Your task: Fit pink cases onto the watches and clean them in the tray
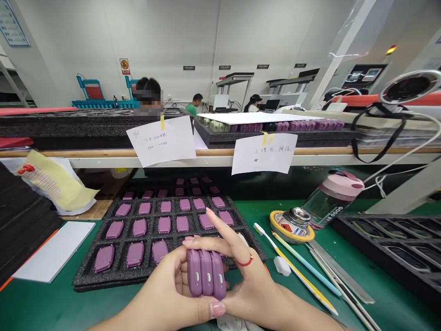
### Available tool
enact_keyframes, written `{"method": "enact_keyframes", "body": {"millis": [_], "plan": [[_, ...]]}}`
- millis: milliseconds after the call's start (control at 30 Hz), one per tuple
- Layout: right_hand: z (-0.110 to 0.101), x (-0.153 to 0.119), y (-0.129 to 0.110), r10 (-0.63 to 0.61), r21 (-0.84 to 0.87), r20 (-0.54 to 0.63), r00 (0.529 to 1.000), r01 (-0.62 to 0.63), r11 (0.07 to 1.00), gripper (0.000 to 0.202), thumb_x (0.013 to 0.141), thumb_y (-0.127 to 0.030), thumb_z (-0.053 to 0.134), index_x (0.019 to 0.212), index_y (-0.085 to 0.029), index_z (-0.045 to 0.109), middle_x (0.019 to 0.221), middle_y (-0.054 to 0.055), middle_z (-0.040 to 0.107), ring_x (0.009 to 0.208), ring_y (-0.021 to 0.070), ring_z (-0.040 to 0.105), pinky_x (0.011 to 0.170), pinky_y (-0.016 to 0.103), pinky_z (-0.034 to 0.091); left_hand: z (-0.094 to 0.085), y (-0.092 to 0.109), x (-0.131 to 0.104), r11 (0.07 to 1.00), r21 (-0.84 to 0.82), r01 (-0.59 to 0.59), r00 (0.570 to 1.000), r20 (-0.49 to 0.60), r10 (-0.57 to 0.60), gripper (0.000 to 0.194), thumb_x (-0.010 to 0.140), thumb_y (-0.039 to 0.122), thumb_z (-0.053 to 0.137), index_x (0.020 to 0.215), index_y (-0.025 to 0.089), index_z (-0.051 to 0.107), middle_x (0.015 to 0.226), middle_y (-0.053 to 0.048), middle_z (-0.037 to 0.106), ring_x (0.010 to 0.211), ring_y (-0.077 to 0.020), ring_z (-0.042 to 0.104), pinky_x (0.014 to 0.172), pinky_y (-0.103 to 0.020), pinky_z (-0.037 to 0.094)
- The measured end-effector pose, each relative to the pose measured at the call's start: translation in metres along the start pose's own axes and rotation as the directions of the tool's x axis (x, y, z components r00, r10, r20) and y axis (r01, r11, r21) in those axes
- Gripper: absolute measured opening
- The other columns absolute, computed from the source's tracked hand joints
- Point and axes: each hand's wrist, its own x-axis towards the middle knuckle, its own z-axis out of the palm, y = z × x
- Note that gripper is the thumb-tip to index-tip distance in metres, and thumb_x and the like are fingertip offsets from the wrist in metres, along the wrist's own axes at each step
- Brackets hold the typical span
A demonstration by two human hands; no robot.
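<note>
Three purple watch cases (pixel 206 275) stand side by side in a tight stack, small silver slots facing me. My left hand (pixel 161 287) grips them from the left, its thumb along the bottom edge and its fingers behind. My right hand (pixel 257 278) closes on the stack from the right; one finger points up and away, another lies across the top. Just beyond, a black foam tray (pixel 113 284) holds rows of similar purple cases (pixel 135 254), one per pocket. Part of the tray is hidden behind my hands. Some white material (pixel 237 324) lies under my right wrist.
To the right lie a toothbrush (pixel 296 269), a light-blue stick (pixel 306 264), metal strips (pixel 344 276) and a round yellow-rimmed tin (pixel 274 223). A bottle (pixel 330 197) leans behind them. Another black tray (pixel 372 236) sits far right. A shelf (pixel 213 156) with paper notes crosses above.
</note>
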Motion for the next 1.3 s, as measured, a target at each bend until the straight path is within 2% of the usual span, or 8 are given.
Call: {"method": "enact_keyframes", "body": {"millis": [267,367,500,600,733,967,1133,1300], "plan": [[-0.003,0.001,-0.001,-0.050,-0.118,0.008,0.999,0.051,0.992,0.114,0.076,-0.011,0.081,0.160,-0.033,0.006,0.133,0.008,0.067,0.124,0.0232,0.064,0.103,0.034,0.055,-0.004,-0.002,0.002,1.000,0.001,-0.030,0.998,0.046,0.029,0.068,0.071,0.047,0.085,0.125,0.015,0.059,0.123,-0.017,0.071,0.114,-0.0333,0.068,0.102,-0.046,0.051],[-0.004,0.001,0.000,-0.042,-0.074,0.031,0.999,0.044,0.996,0.115,0.076,-0.021,0.085,0.160,-0.036,0.007,0.133,0.007,0.067,0.124,0.0228,0.064,0.099,0.029,0.057,-0.006,-0.010,0.005,1.000,-0.008,-0.025,0.998,0.061,0.026,0.078,0.063,0.042,0.092,0.126,0.017,0.054,0.120,-0.016,0.072,0.110,-0.0328,0.070,0.100,-0.047,0.052],[-0.004,0.000,0.001,0.011,-0.056,0.002,1.000,-0.011,0.998,0.117,0.075,-0.031,0.087,0.161,-0.029,0.008,0.129,0.012,0.068,0.116,0.0256,0.069,0.090,0.030,0.062,-0.003,-0.006,0.002,0.999,-0.036,-0.026,0.995,0.097,0.029,0.075,0.063,0.034,0.093,0.125,0.018,0.055,0.123,-0.017,0.071,0.110,-0.0320,0.070,0.100,-0.045,0.051],[-0.003,0.001,0.000,0.009,-0.088,-0.008,1.000,-0.009,0.996,0.115,0.075,-0.026,0.086,0.161,-0.027,0.008,0.126,0.012,0.070,0.119,0.0276,0.067,0.097,0.036,0.060,-0.002,0.004,-0.002,0.999,-0.044,-0.019,0.995,0.094,0.023,0.066,0.072,0.041,0.086,0.126,0.017,0.058,0.126,-0.016,0.069,0.116,-0.0326,0.066,0.101,-0.044,0.050],[-0.004,0.001,-0.001,-0.035,-0.111,0.004,0.999,0.036,0.993,0.119,0.074,-0.018,0.084,0.160,-0.030,0.004,0.126,0.008,0.070,0.121,0.0261,0.066,0.095,0.032,0.061,-0.004,0.009,-0.004,0.999,0.020,-0.049,0.993,0.108,0.047,0.054,0.081,0.053,0.074,0.121,0.017,0.065,0.118,-0.013,0.072,0.110,-0.0295,0.067,0.097,-0.041,0.051],[-0.004,0.003,-0.003,-0.111,-0.210,0.030,0.993,0.114,0.971,0.108,0.080,-0.016,0.078,0.160,-0.030,0.007,0.129,0.007,0.069,0.122,0.0245,0.065,0.103,0.034,0.056,-0.004,0.004,-0.002,0.994,0.096,-0.056,0.996,0.081,0.049,0.065,0.078,0.052,0.078,0.130,0.019,0.058,0.126,-0.013,0.068,0.114,-0.0303,0.066,0.100,-0.041,0.051],[-0.003,0.003,-0.005,-0.133,-0.297,0.039,0.990,0.139,0.945,0.107,0.081,-0.016,0.076,0.160,-0.029,0.006,0.131,0.007,0.069,0.120,0.0223,0.067,0.108,0.034,0.051,-0.003,0.001,-0.002,0.994,0.109,-0.025,0.997,0.072,0.017,0.063,0.083,0.051,0.074,0.135,0.021,0.054,0.129,-0.011,0.067,0.116,-0.0274,0.066,0.106,-0.041,0.048],[-0.002,0.001,-0.002,-0.166,-0.311,0.083,0.983,0.184,0.932,0.101,0.088,-0.029,0.074,0.160,-0.027,0.003,0.130,0.008,0.069,0.122,0.0231,0.065,0.110,0.035,0.050,0.000,0.002,0.002,0.986,0.139,-0.093,0.994,0.068,0.084,0.062,0.071,0.048,0.084,0.120,0.016,0.062,0.116,-0.012,0.071,0.108,-0.0306,0.067,0.094,-0.040,0.054]]}}
